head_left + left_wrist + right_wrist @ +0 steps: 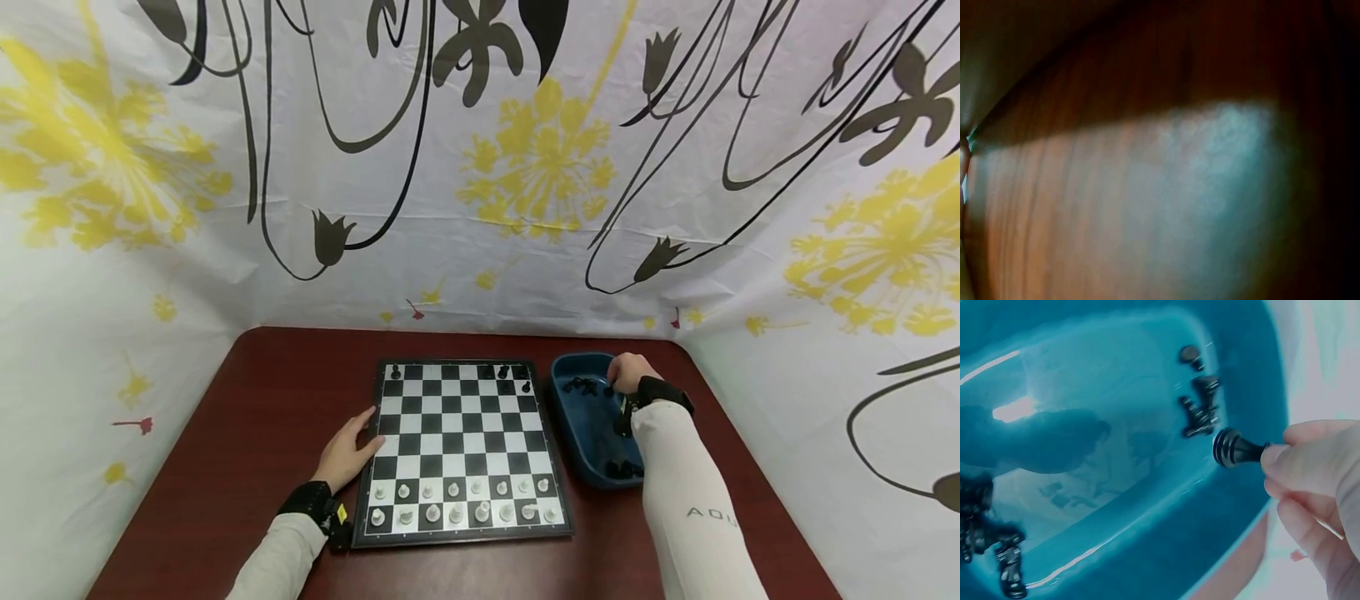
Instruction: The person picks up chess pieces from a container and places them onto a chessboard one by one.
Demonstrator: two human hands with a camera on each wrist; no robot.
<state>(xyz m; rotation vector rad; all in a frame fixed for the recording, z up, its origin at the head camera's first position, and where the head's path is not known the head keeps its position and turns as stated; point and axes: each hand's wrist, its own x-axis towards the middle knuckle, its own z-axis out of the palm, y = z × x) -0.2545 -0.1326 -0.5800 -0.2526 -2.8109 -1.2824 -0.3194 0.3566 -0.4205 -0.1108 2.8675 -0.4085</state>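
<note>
The right hand [1316, 469] pinches a black chess piece [1238, 449] between thumb and fingers, its round base pointing away from them. In the head view this hand is above the far right part of a blue plastic bin [577, 425]. More black pieces [1200, 412] lie in the bin, in a group at each end. A magnetic-style chessboard [465, 425] lies left of the bin. The left hand [347, 452] rests at the board's left edge, thumb and fingers spread. White pieces [455, 512] fill the board's two near rows; a few black pieces [396, 372] stand along the far side.
The board and bin stand on a dark red-brown wooden table [300, 383]. A white cloth with yellow and grey flower prints [420, 183] hangs behind the table and along both sides. The left wrist view shows mostly blurred tabletop [1085, 206].
</note>
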